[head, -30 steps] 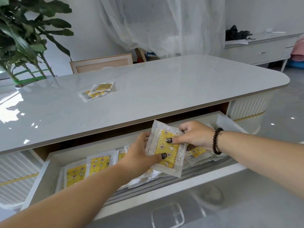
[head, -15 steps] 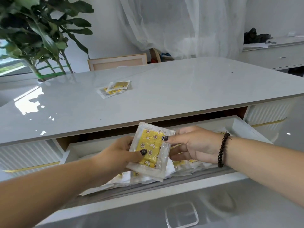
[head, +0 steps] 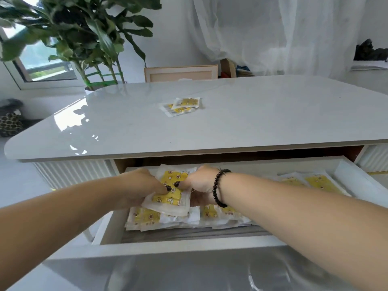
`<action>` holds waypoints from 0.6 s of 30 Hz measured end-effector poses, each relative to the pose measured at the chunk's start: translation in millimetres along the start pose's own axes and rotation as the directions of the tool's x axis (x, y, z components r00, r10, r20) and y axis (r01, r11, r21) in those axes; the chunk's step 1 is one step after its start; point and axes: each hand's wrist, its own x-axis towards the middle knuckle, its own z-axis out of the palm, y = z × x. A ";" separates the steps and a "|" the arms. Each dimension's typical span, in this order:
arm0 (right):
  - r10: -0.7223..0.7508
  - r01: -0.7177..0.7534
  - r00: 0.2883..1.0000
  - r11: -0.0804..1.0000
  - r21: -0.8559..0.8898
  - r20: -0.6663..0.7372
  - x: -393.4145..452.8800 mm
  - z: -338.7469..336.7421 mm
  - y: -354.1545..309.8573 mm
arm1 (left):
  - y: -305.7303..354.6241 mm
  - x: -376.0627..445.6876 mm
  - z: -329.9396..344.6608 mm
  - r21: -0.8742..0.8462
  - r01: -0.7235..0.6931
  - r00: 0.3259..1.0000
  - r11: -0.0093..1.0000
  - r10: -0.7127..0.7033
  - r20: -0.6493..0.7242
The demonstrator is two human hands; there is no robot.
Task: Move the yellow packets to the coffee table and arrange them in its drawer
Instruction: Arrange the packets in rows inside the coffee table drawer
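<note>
So, pretty far along by the look of it. Open white drawer (head: 210,245) of the glossy grey-white coffee table (head: 252,122) already lined with flat yellow packets in clear plastic wrap: a row along the front (head: 147,217) and a couple more lying off to the right side (head: 317,181). Still left to do: two more yellow packets (head: 182,105) sitting overlapped on the tabletop, well apart from the drawer, so another trip up top probably needed before calling it done.

Currently holding a small stack of packets (head: 170,196) just above the left part of the drawer, tilted a bit, over the ones already laid down. Left hand (head: 138,190) gripping the stack's left edge, thumb pressed on top, other fingers curled underneath. Right hand (head: 201,185), black bead bracelet on the wrist, pinching the right edge the same way, thumb tips nearly touching in the middle.

Packets themselves: thin, soft, crinkly, yellow print with little cartoon shapes, wide clear sealed borders. Probably slippery and prone to sliding out of line.
</note>
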 end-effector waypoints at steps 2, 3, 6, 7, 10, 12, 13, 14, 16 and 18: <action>0.005 -0.007 1.000 0.995 -0.098 -0.027 10.0 12.3 -1.7 | -7.9 7.4 -9.7 0.064 0.051 0.999 0.997 -0.050 -0.015; -0.021 0.009 0.998 0.983 -0.181 -0.064 16.5 16.7 -2.0 | -12.7 12.9 -12.9 0.092 0.066 0.998 0.994 -0.064 -0.028; -0.128 0.047 0.983 0.868 -0.494 -0.132 24.4 23.5 -7.0 | -24.1 25.6 -13.7 0.216 0.067 0.993 0.974 -0.044 -0.110; -0.143 0.046 0.980 0.841 -0.540 -0.139 29.0 23.9 -7.8 | -26.3 28.7 -11.5 0.267 0.063 0.989 0.962 -0.024 -0.147; -0.158 0.032 0.976 0.790 -0.612 -0.152 44.7 27.6 -5.6 | -31.9 38.6 -6.5 0.378 0.053 0.977 0.924 0.030 -0.212; -0.162 0.009 0.972 0.744 -0.668 -0.167 54.0 30.5 -1.8 | -35.9 43.0 -5.0 0.417 0.060 0.972 0.907 0.042 -0.230; -0.178 -0.001 0.967 0.714 -0.700 -0.183 57.6 31.3 -0.3 | -38.5 44.6 -4.5 0.433 0.073 0.969 0.899 0.038 -0.243; -0.199 -0.008 0.959 0.690 -0.724 -0.200 60.0 31.7 0.6 | -40.8 45.3 -3.8 0.455 0.085 0.965 0.887 0.041 -0.259; -0.235 -0.008 0.947 0.663 -0.749 -0.219 65.4 32.1 2.4 | -43.1 44.7 -2.1 0.509 0.084 0.957 0.857 0.073 -0.281; -0.261 -0.002 0.937 0.661 -0.750 -0.232 68.0 33.1 4.3 | -43.7 45.7 -2.3 0.546 0.056 0.949 0.836 0.126 -0.290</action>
